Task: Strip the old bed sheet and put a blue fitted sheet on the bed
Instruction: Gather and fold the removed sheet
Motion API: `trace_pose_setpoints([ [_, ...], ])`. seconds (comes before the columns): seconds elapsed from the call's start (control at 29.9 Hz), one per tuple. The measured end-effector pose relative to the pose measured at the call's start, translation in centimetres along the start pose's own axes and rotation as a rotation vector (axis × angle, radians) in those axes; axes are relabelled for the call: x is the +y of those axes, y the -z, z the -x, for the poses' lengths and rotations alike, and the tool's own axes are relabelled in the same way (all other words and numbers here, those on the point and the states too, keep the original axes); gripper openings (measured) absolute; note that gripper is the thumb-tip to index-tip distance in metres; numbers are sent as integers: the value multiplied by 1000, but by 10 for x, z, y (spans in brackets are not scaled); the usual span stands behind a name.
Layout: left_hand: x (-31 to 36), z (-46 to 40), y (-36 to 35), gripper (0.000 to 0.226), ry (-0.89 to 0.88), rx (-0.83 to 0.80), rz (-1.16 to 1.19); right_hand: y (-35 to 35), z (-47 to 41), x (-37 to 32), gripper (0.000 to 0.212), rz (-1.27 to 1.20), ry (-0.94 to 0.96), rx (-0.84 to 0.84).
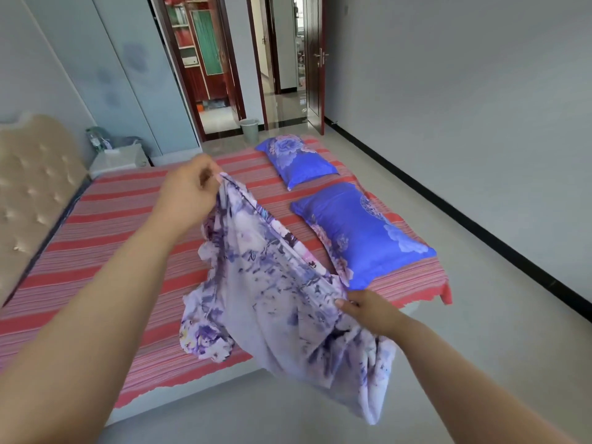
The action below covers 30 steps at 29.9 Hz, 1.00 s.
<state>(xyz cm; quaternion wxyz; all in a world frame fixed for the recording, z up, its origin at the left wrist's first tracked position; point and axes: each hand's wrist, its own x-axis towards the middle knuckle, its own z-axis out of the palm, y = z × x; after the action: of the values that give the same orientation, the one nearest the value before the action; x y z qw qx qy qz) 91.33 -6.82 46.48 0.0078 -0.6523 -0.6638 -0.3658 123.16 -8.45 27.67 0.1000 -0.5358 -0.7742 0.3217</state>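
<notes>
Head view shows a floral sheet [275, 293] hanging bunched above the bed's [105, 251] near edge, its upper hem pinched by the left hand [189, 190] with fingers curled, its lower fold gripped by the right hand [371, 310], two blue pillows [362, 232] lying beyond.

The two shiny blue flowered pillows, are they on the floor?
No, both blue flowered pillows lie on the red striped sheet covering the bed, near its far edge, not on the grey floor.

home bedroom: bed [96, 238], pillows [362, 232]
</notes>
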Motion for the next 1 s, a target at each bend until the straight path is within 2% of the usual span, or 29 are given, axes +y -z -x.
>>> trace_pose_setpoints([
  [0.13, 37, -10, -6, 27, -130, 273, 414, 32, 9, -23, 49, -128, 2, -82],
  [0.2, 27, -20, -11, 24, -80, 254, 435, 77, 25, -19, 52, -187, -47, -78],
  [0.23, 18, -24, -14, 20, -30, 165, 393, 103, 39, -17, 55, -292, -53, -38],
  [0.3, -3, -22, -24, 20, 26, -170, 282, 152, 73, -17, 55, -596, 1, 107],
  [0.37, -8, -7, -40, 24, 39, -506, 204, 186, 103, -23, 38, -822, 129, 155],
  [0.43, -1, 3, -54, 30, 25, -626, 204, 196, 120, -26, 41, -866, 201, 128],
  [0.47, 4, 3, -55, 34, 44, -626, 295, 198, 121, -23, 54, -870, 164, 110],
  [0.5, 9, 1, -51, 43, 125, -612, 449, 197, 118, -20, 61, -839, 96, 59],
  [0.53, 13, -3, -46, 53, 269, -589, 678, 193, 110, -12, 58, -718, 21, 9],
  [0.57, 17, -8, -42, 55, 384, -552, 884, 186, 99, -4, 54, -525, -78, -33],
  [0.6, 20, -12, -40, 49, 420, -498, 938, 179, 85, 6, 48, -286, -206, -50],
  [0.67, 29, -18, -36, 26, 268, -573, 649, 154, 60, 26, 45, 21, -321, -70],
  [0.7, 30, -19, -37, 29, 134, -631, 452, 140, 51, 33, 49, 38, -312, -81],
  [0.73, 26, -21, -38, 40, 54, -672, 325, 129, 47, 36, 57, -2, -276, -99],
  [0.77, 21, -22, -37, 49, 36, -698, 252, 124, 46, 40, 62, -142, -231, -105],
  [0.84, 7, -18, -38, 66, 84, -705, 292, 120, 53, 38, 48, -560, -186, -139],
  [0.87, -3, -15, -41, 68, 170, -704, 350, 122, 59, 36, 49, -782, -171, -199],
  [0.94, -16, -6, -48, 42, 452, -665, 589, 127, 68, 31, 69, -1041, -145, -302],
  [0.97, -20, -2, -51, 27, 561, -645, 745, 129, 65, 33, 77, -1066, -151, -317],
  [1.0, -24, 0, -53, 23, 626, -642, 853, 133, 63, 29, 80, -997, -183, -298],
])
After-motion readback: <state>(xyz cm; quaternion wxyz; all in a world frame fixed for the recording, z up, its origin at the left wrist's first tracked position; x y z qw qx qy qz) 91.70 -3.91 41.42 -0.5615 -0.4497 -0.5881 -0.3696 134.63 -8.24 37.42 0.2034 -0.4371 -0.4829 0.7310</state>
